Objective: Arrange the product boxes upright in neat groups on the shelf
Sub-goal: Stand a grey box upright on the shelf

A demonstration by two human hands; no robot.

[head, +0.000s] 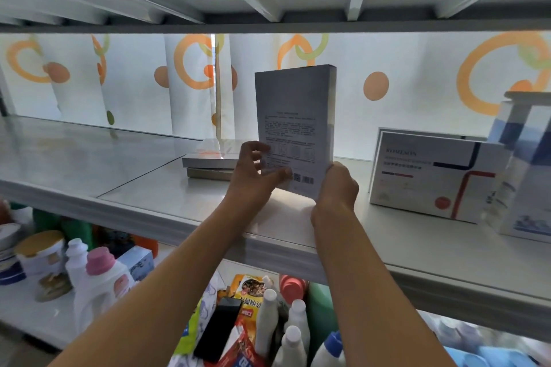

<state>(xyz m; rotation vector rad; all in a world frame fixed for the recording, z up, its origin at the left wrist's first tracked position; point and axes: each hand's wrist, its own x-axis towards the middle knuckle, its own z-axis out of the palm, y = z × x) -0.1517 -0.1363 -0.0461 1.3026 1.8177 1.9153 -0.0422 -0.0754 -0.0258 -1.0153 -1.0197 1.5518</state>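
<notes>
A flat grey-white product box (295, 116) with printed text and barcodes stands upright near the middle of the shelf (125, 176). My left hand (256, 173) grips its lower left edge, and my right hand (338, 185) holds its lower right corner. Behind it to the left, two flat silvery boxes (208, 159) lie stacked. To the right, a wide white box (438, 176) with red and blue lines stands upright, with blue-and-white boxes (527, 170) beside it at the far right.
The shelf above (268, 24) hangs low over the boxes. A curtain with orange rings (190, 65) backs the shelf. On the lower level stand bottles (101, 280), tins (38, 250), snack packets (247, 292) and a black box (217, 328).
</notes>
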